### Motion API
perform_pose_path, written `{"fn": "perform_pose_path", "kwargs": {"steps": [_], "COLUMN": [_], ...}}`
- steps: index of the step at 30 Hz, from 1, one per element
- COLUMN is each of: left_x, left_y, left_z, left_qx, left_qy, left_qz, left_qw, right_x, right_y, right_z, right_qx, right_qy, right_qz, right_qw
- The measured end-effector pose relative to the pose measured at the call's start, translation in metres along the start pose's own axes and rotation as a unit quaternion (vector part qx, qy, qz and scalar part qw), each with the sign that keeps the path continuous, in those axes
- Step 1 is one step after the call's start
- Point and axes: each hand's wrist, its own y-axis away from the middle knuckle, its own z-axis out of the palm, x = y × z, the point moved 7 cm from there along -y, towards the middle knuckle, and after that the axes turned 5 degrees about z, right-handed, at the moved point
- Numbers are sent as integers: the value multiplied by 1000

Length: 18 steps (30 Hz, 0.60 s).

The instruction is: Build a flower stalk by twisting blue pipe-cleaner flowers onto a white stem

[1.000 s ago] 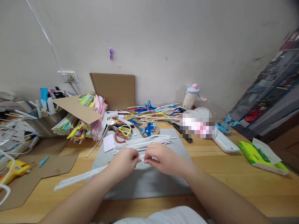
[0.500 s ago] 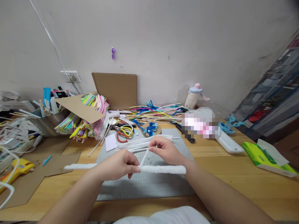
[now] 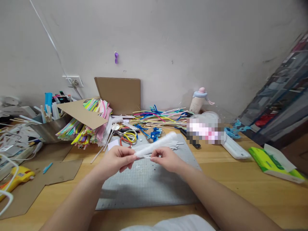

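Fingers of the left hand clamp the near end of a thick, fuzzy white rod, which is raised over a gray cutting mat and slants away to the right, its far end blurred. The right hand, closed in a tight pinch, holds a thin white fuzzy strand that bridges the short gap between the hands. Behind the rod, slim white pipe cleaners lie on the mat, near a blue fuzzy flower-shaped ornament and looped red and yellow tool handles. Bundles of pastel pipe cleaners crowd the light-wood worktop at left, beyond a yellow glue gun; a cream bottle with a pink cap stands by the wall.
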Motion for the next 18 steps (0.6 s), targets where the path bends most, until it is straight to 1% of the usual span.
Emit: {"fn": "perform_pose_path", "kwargs": {"steps": [2, 3, 4, 5, 6, 7, 8, 9, 11, 12, 13, 14, 15, 16, 17, 18], "left_x": [4, 3, 2, -1, -3, -5, -7, -8, -9, -10, -11, -11, -10, -8, -5, 0], "left_y": [7, 9, 10, 9, 6, 3, 0, -3, -5, -5, -6, -6, -6, -5, -3, -1], "left_z": [12, 16, 19, 19, 16, 12, 7, -1, -15, -21, -24, -24, -23, -20, -15, -11], "left_qx": [-97, -126, -136, -128, -101, -61, -13, 46, 149, 183, 198, 192, 171, 140, 99, 55], "left_qy": [-51, -84, -118, -152, -182, -206, -223, -227, -198, -163, -121, -75, -34, -3, 15, 16], "left_qz": [3, 5, 8, 11, 14, 17, 19, 17, 8, 2, -4, -8, -9, -8, -6, -2], "left_qw": [994, 988, 984, 980, 978, 976, 975, 973, 969, 969, 973, 978, 985, 990, 995, 998], "right_x": [4, 0, -7, -15, -25, -35, -43, -51, -59, -58, -54, -47, -37, -26, -14, -4], "right_y": [-4, -4, -1, 3, 8, 14, 20, 24, 31, 32, 32, 30, 25, 19, 12, 6], "right_z": [-12, -19, -27, -33, -38, -41, -41, -38, -24, -14, -5, 2, 6, 8, 6, 3], "right_qx": [35, 56, 78, 98, 115, 123, 113, 87, -1, -51, -93, -117, -121, -111, -86, -65], "right_qy": [-11, -15, -17, -18, -23, -30, -39, -49, -54, -47, -34, -18, -1, 11, 12, -3], "right_qz": [-4, -21, -43, -68, -93, -113, -128, -140, -153, -153, -143, -126, -101, -69, -38, -8], "right_qw": [999, 998, 996, 993, 989, 986, 985, 985, 987, 986, 985, 985, 988, 991, 996, 998]}}
